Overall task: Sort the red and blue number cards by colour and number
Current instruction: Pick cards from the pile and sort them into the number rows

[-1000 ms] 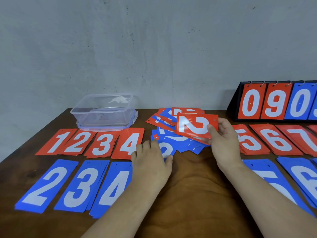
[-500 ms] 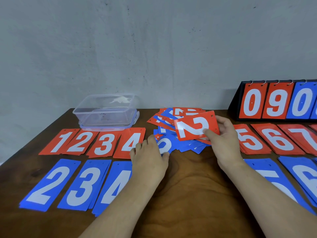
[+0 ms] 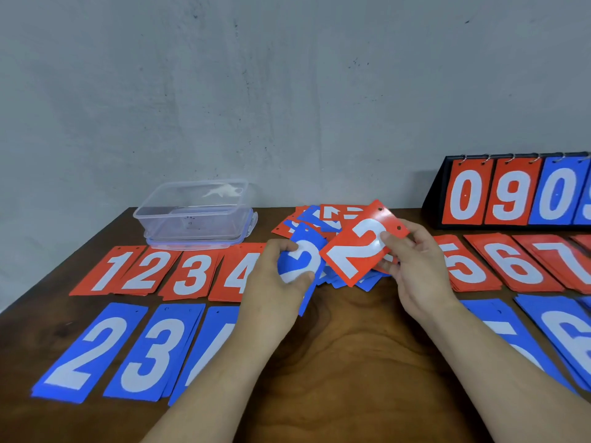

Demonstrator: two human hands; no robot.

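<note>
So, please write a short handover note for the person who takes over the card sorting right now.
Hands: left hand holds a blue 2 card; right hand holds a red 2 card, both at the mixed pile.
Done: red stacks laid in the far row, blue stacks in the near row.
Left: put each card on its stack, red 2 stack and blue 2 stack, then sort the pile.

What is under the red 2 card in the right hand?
Beneath the red 2 card, which the right hand holds, lies the unsorted pile of red and blue cards; blue edges stick out below it. The numbers of the covered cards cannot be seen.
</note>
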